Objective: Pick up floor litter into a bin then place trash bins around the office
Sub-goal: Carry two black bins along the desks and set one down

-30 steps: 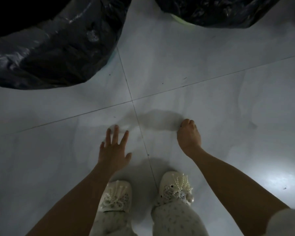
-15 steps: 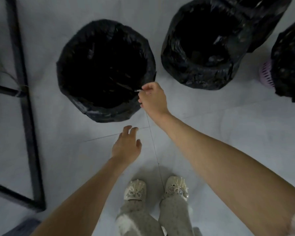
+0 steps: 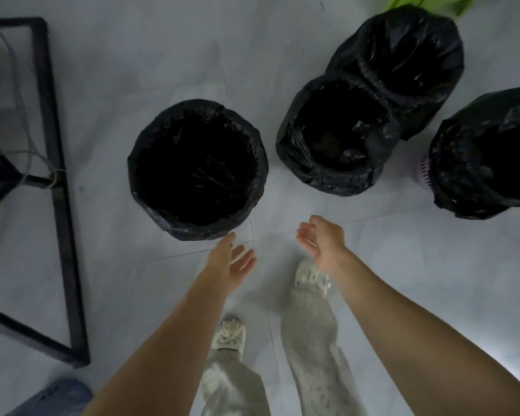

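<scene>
Left hand [image 3: 229, 260] and right hand [image 3: 321, 239], both open and empty, hover just short of the nearest bin [image 3: 197, 169]; 3 bins stand beyond.

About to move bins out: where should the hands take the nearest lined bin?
Probably by the rim of the nearest bin, one open hand on each side, from above. It stands upright, mouth wide open, bag folded over the edge, clear of its neighbour.

The right hand [image 3: 323, 240] is being drawn back from the near bin's [image 3: 150, 202] rim, its pinch now released and palm bared; the left hand [image 3: 230, 259] is being turned palm-up.
</scene>
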Tool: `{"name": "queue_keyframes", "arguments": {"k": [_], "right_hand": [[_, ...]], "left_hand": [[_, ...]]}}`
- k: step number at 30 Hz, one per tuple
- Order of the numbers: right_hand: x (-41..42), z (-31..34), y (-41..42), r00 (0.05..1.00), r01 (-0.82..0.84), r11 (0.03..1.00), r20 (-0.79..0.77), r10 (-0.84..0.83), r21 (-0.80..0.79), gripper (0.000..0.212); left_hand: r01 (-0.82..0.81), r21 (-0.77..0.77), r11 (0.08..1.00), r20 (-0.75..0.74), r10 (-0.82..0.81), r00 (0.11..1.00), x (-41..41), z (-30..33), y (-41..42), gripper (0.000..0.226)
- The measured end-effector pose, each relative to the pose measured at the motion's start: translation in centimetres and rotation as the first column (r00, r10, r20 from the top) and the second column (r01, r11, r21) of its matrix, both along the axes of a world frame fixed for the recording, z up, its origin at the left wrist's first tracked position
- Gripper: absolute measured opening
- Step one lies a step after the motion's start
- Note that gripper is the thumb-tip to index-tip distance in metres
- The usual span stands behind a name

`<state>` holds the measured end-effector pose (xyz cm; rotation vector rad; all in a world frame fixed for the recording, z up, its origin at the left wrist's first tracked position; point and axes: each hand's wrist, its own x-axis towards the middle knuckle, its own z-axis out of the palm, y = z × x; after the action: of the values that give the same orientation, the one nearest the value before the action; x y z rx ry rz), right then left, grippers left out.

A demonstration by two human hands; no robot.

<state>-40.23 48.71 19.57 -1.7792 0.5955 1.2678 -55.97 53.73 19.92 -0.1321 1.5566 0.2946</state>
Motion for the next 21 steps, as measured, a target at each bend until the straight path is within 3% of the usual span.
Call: {"name": "queue_keyframes", "arguments": {"k": [2, 4, 8, 11, 13, 15, 17, 21], "right_hand": [[2.6, -1.5, 1.0, 0.99, 0.129, 0.99, -0.073, -0.124, 0.059, 0.025], [5.5, -4.2, 2.1, 0.977, 0.19, 0.979, -0.115, -0.181, 0.076, 0.05], [10.9, -10.7, 4.9, 0.988, -0.011, 1.0, -0.157, 0.012, 0.007, 0.071], [13.8, -14.8, 7.2, 0.939, 0.207, 0.978, -0.289, -0.187, 0.04, 0.079], [14.6, -16.7, 8.0, 0.874, 0.369, 0.929, -0.352, -0.336, 0.032, 0.073], [14.6, -17.3, 8.8, 0.832, 0.454, 0.891, -0.362, -0.419, 0.011, 0.053], [14.3, -16.0, 9.7, 0.803, 0.513, 0.859, -0.35, -0.483, -0.01, 0.043], [14.8, -11.9, 12.7, 0.77, 0.519, 0.85, -0.38, -0.512, -0.093, 0.044]], "left_hand": [[-0.32, -0.076, 0.944, 0.063, 0.325, 0.944, 1.6, -1.2, 1.0, 0.067], [-0.483, -0.113, 0.869, 0.032, 0.489, 0.872, 3.3, -3.6, 2.2, 0.079], [-0.609, -0.142, 0.78, 0.059, 0.621, 0.782, 6.9, -9.5, 4.1, 0.082], [-0.714, -0.088, 0.694, 0.049, 0.719, 0.693, 8.9, -13.3, 5.5, 0.062], [-0.766, -0.013, 0.643, -0.002, 0.766, 0.643, 9.7, -14.1, 6.7, 0.043], [-0.787, 0.022, 0.617, -0.058, 0.787, 0.615, 10.3, -13.7, 8.3, 0.038], [-0.769, 0.035, 0.638, -0.098, 0.768, 0.633, 10.6, -12.4, 9.8, 0.033], [-0.732, 0.03, 0.681, -0.141, 0.728, 0.671, 10.9, -8.1, 13.8, 0.041]]}}
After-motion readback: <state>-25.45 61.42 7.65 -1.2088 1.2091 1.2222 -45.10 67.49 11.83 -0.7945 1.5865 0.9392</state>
